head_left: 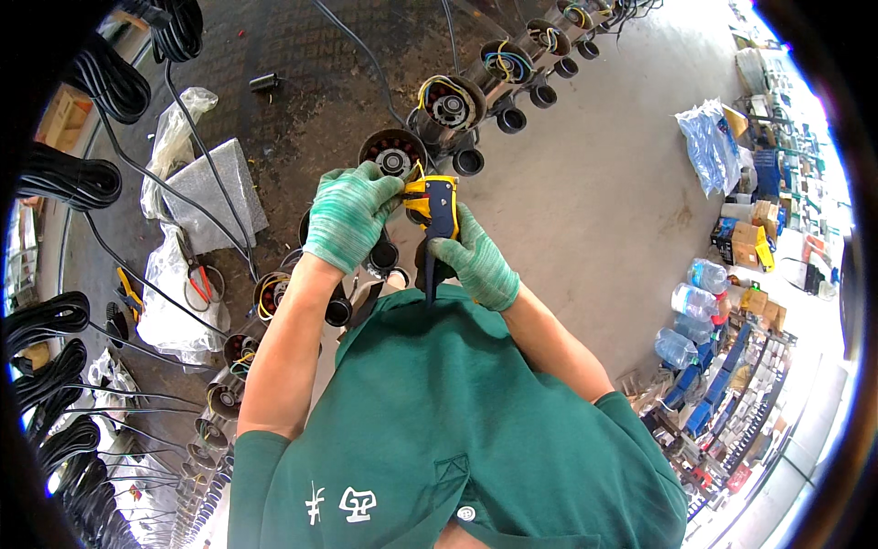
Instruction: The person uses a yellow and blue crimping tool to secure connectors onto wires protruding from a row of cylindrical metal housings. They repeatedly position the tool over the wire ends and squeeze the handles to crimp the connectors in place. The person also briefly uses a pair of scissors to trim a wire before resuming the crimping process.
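A yellow and dark blue wire stripper [444, 209] is gripped in my green-gloved right hand [482, 263], its handles pointing down toward my shirt. My left hand [350, 218], in a matching glove, is closed, thumb and fingertips pinching a thin yellow wire [415, 173] at the stripper's jaws. Just beyond my left fingers stands an open-topped round metal motor housing [393, 146] with reddish windings inside. Whether the wire lies between the jaws is hard to make out. My fingers hide part of the housing's near side.
More motor housings [450, 105] line the edge of the dark work surface [302, 119]. Coiled black cables [69, 174] hang at the left, their leads crossing the surface. Red-handled scissors [199, 282] and clear plastic bags [169, 302] lie there. Water bottles [693, 302] stand on the right.
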The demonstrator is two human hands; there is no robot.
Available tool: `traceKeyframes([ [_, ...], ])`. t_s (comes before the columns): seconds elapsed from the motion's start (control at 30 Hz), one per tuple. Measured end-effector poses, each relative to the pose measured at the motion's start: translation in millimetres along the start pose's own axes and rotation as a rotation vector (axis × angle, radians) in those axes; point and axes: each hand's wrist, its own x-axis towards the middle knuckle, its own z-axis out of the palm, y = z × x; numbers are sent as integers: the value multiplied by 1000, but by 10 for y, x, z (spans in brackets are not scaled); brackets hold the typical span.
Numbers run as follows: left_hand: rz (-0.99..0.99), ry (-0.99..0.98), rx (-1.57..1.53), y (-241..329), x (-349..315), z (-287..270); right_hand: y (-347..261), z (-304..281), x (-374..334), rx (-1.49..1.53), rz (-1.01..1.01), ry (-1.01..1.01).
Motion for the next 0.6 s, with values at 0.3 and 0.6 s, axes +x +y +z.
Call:
traceKeyframes([
  [0.3, -5, 33, -27, -14, -7, 16, -10, 18, 48, 91, 36, 77],
  [0.6, -37, -21, 21, -27, -30, 25, -81, -261, -174, 338, 17, 65],
])
